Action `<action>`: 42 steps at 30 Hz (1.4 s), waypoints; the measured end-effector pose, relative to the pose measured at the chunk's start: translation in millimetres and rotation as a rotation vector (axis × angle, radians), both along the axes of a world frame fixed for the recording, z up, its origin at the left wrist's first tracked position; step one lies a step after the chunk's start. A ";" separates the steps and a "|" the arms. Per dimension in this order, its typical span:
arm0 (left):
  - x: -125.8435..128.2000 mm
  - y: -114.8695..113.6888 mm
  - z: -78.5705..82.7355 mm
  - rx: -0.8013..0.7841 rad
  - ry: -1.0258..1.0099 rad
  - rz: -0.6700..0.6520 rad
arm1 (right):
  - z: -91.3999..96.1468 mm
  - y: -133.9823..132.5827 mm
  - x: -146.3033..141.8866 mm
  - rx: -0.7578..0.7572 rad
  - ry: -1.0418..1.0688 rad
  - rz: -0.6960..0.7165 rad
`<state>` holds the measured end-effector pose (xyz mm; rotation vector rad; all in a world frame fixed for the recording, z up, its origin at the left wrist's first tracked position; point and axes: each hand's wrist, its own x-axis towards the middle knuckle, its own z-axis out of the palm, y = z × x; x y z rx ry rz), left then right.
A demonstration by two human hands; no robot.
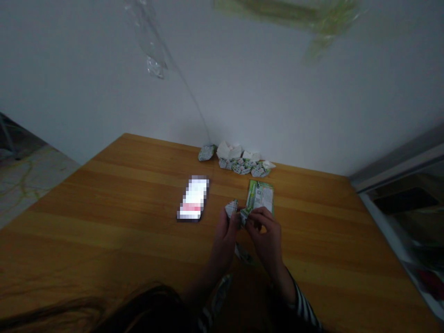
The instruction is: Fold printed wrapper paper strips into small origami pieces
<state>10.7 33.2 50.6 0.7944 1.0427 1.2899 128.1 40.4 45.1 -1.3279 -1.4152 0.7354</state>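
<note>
our left hand (227, 231) and right hand (265, 236) meet low over bench (104, 222), both grips pinched closed on small folded paper piece (232, 208). we judge it light, thin, easily creased or torn; best held at folded edges. just beyond, green printed sheet (261, 195) lies flat; lit phone (193, 199) left of it; farthest, pile of folded pieces (241, 164) by wall.

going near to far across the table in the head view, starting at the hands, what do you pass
left hand and right hand side by side, pinching a folded paper piece → green printed sheet → pile of folded paper pieces → wall. The phone is left out, as it is level with the sheet.
</note>
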 end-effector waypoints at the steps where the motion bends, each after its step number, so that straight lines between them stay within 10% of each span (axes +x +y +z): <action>1: -1.4 0.2 0.7 0.029 0.025 -0.008 | -0.2 0.8 0.9 -0.037 0.040 0.013; 10: -5.9 0.8 6.7 0.082 0.030 -0.049 | -9.3 2.2 -1.4 -0.261 0.478 0.143; 21: -5.0 -5.7 21.2 0.153 0.157 -0.079 | 13.1 -5.1 6.4 0.117 -0.030 0.010; 42: -9.0 0.5 4.6 0.284 0.178 -0.226 | 13.7 5.3 8.7 0.042 -0.044 0.214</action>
